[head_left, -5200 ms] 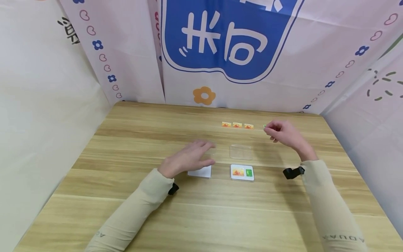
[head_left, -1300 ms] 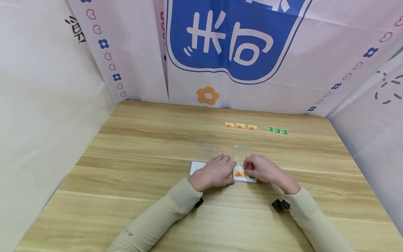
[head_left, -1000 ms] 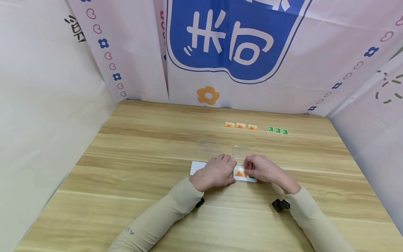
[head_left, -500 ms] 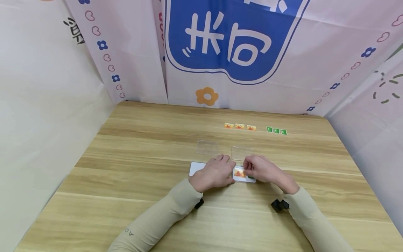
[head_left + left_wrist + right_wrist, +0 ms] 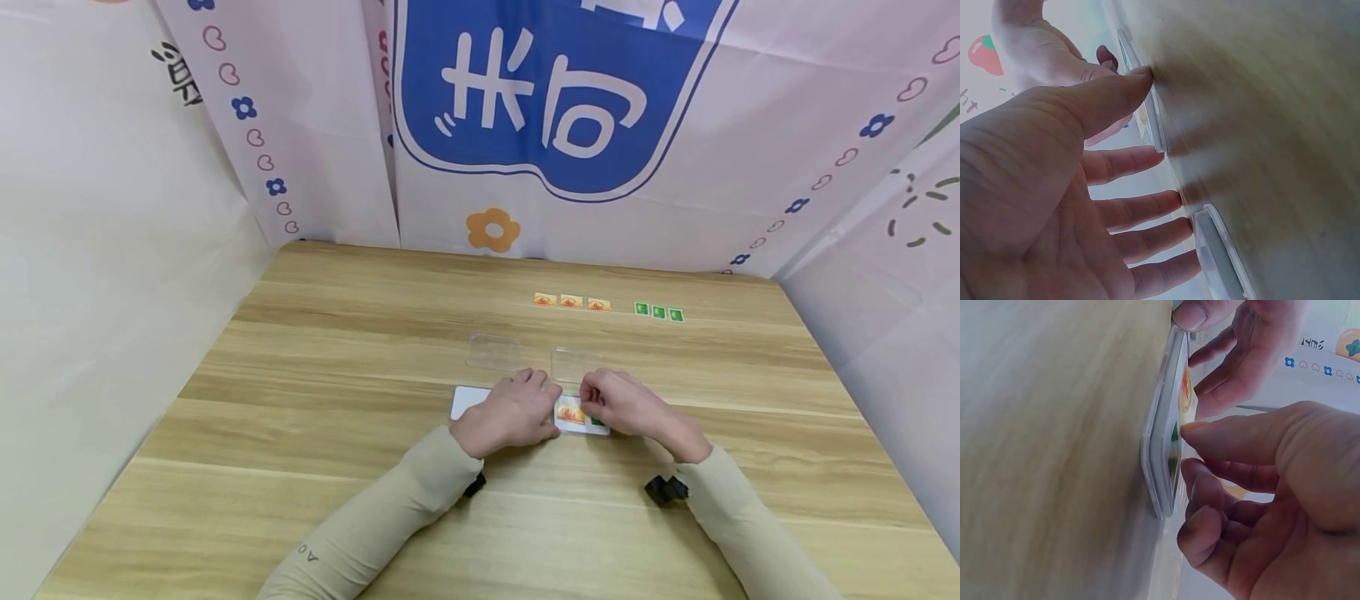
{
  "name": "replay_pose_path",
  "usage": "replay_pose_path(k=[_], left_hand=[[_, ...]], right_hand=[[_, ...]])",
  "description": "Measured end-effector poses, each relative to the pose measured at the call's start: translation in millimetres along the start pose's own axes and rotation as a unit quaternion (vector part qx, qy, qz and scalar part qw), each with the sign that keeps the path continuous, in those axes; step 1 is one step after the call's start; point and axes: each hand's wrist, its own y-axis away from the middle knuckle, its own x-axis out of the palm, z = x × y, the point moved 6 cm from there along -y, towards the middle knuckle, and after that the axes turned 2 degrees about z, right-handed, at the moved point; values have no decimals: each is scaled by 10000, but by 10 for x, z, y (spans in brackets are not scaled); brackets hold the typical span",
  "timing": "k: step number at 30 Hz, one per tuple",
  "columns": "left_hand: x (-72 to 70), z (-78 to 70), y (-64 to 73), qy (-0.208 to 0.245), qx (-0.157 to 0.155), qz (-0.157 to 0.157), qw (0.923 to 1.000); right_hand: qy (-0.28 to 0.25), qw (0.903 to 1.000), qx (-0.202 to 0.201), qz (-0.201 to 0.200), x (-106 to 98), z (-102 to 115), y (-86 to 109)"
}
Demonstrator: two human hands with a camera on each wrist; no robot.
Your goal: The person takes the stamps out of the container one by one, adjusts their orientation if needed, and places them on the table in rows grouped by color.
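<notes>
A white rectangular plate (image 5: 582,428) bears a yellow-orange picture card (image 5: 570,412) and a small green card (image 5: 1175,434). My left hand (image 5: 513,408) rests at its left side with fingers fairly straight; in the left wrist view the thumb and index fingertip touch the plate's edge (image 5: 1159,128). My right hand (image 5: 626,402) has curled fingers over the plate's right part, thumb and index fingertip at the green card, which they largely hide in the head view. A second white plate (image 5: 467,402) lies partly hidden under my left hand.
Two clear plastic rectangles (image 5: 493,352) lie beyond the plates, side by side. Farther back, three yellow-orange cards (image 5: 572,301) stand in a row with three green cards (image 5: 658,312) to their right. Printed cloth (image 5: 435,200) hangs behind the wooden table (image 5: 337,350).
Since the earliest frame, my left hand has moved right to the right plate's edge. My right hand has come from the green row onto that plate. Over the last second both are nearly still.
</notes>
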Motion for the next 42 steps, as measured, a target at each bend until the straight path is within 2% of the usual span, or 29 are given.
replay_pose_path(k=[7,17,29,42], left_hand=[[-23,-1,7,-43,34,-59,10000],[-23,0,4,-90,13,-39,10000],[1,12,-7,20,-56,17,10000],[-1,-14,2,82,-32,37,10000]], right_hand=[[-158,9999,4,-33,-36,-24,21],[-473,9984,-300,-17,-127,-42,55],[-812,9961,-333,17,-232,-112,84],[-1216,9922,-222,155,-240,-235,78]])
